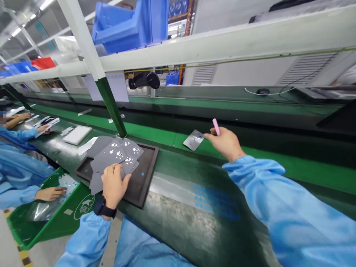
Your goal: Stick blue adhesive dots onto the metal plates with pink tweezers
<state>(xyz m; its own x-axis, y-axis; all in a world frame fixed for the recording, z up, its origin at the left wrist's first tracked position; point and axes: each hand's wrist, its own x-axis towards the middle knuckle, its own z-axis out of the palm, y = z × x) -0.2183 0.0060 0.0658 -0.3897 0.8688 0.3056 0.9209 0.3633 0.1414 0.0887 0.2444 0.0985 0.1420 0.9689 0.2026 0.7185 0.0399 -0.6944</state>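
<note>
My left hand (114,185), with a dark watch on its wrist, rests on the near edge of a loose pile of dark grey plates (107,157) with groups of white holes. Its thumb and fingers are apart. The plates lie in and over the rim of a black tray (148,178). My right hand (226,142) is closed around a pink pen-like stick (216,127), which points up from the fist. Its thumb and fingertip reach the right edge of a shiny silver plate (194,140) on the green strip; I cannot tell whether they pinch it.
Blue dot stickers (211,200) on a clear sheet lie on the bench. A green bin (50,222) stands at the left, with a co-worker's hand (51,193) over it. A green-and-white post (108,100) rises behind the tray; blue bins (125,29) sit on the shelf above.
</note>
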